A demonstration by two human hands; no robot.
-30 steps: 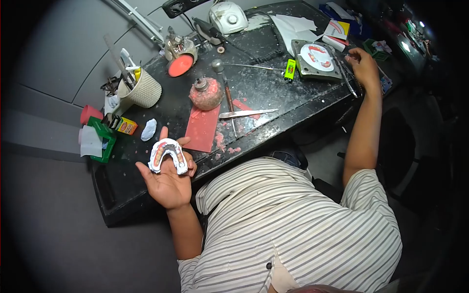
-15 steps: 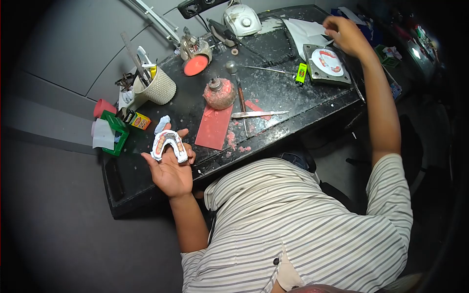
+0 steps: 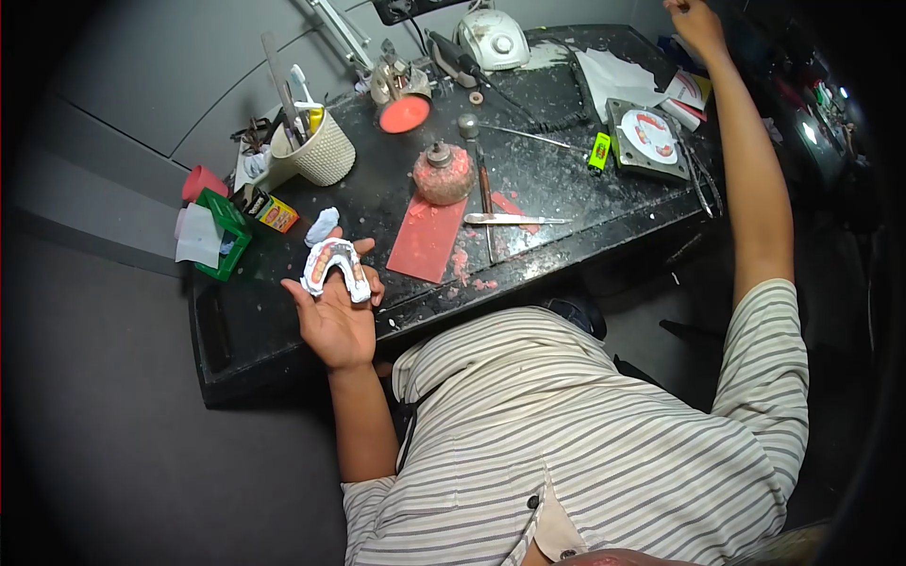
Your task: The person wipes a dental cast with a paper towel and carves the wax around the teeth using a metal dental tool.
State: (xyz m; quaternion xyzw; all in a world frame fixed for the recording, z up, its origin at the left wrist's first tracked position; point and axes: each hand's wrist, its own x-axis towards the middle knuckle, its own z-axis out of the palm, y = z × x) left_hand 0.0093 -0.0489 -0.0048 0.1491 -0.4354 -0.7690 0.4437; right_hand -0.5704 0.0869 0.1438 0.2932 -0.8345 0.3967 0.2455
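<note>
On the upturned fingers of my left hand (image 3: 342,325) rests a white plaster dental model (image 3: 316,280), horseshoe-shaped, with a row of denture teeth set in pink wax. The fingers curl up around its far side. A small white plaster piece (image 3: 323,226) lies on the bench just beyond it. My right hand (image 3: 696,28) is stretched to the far right corner, partly cut by the top edge of the view. Its fingers are bent together; a small dark spot shows among them, too unclear to name. Below it stands a metal block (image 3: 623,165) bearing a white disc with teeth on pink wax (image 3: 648,135).
On the black bench (image 3: 528,255) are a pink wax sheet (image 3: 425,241), a wax-coated burner (image 3: 444,174), a knife (image 3: 514,219), a green lighter (image 3: 598,153), a white tool cup (image 3: 326,156), a green box (image 3: 226,245) and a white handpiece unit (image 3: 493,40).
My right hand has moved up and further right, away from the metal block, uncovering a small box and tweezers-like tools. My left hand still supports the model. The view has shifted slightly.
</note>
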